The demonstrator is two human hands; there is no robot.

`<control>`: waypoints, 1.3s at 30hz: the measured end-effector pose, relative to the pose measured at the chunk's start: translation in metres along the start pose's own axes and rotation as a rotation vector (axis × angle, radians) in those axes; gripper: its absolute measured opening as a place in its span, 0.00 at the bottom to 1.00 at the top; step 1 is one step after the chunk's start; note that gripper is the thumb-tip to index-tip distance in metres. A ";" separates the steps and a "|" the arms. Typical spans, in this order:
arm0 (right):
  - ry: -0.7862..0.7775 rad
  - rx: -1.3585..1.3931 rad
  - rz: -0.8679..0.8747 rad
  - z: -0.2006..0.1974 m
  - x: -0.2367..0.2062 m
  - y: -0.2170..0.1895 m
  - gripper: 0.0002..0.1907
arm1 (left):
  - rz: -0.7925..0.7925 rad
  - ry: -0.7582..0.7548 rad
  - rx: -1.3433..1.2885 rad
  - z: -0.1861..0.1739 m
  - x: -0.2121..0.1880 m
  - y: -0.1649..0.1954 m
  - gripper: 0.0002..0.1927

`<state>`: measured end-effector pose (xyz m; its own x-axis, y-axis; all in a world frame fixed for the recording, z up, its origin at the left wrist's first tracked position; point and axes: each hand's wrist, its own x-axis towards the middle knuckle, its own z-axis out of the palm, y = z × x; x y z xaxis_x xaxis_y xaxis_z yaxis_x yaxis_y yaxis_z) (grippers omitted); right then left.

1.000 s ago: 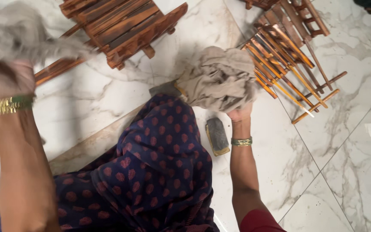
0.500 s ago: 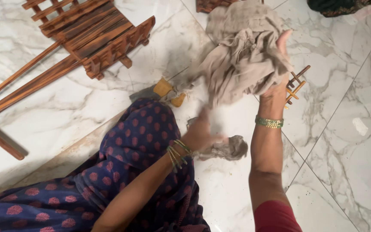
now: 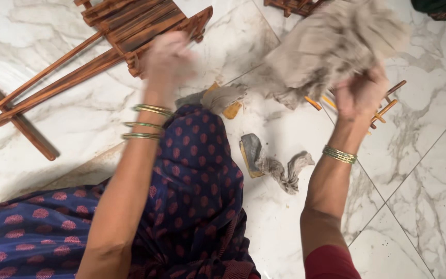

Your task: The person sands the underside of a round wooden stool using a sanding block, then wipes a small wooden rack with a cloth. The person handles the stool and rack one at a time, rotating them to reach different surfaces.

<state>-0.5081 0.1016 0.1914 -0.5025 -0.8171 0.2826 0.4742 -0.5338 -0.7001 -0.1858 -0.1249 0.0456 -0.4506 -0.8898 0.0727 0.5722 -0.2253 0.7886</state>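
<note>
Your right hand (image 3: 360,93) is raised above the floor (image 3: 429,170) and grips a bunched grey cloth (image 3: 331,46), fingers closed into its lower edge; the cloth hangs in the air over the far right part of the floor, above a rack (image 3: 383,111) of orange-tipped wooden rods. Your left hand (image 3: 167,59) is lifted too, blurred, so you cannot tell whether it is wide or closed; it is over a wooden slatted frame (image 3: 135,23) at the far left. Bangles (image 3: 143,124) ring that wrist. Near your knee, draped in blue dotted fabric (image 3: 197,175), a small twisted rag (image 3: 285,170) lies on the floor touching a sanding block (image 3: 249,152). Another block (image 3: 223,101) sits just beyond the knee.
</note>
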 end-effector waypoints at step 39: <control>0.160 -2.221 0.107 -0.089 -0.139 0.084 0.28 | -0.155 -0.100 -0.567 -0.024 -0.068 0.079 0.44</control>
<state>-0.4620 0.1897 0.0349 -0.6301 -0.7367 0.2454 -0.7747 0.6181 -0.1336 -0.0933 -0.0923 0.0881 -0.6043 -0.7944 0.0616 0.7591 -0.5505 0.3475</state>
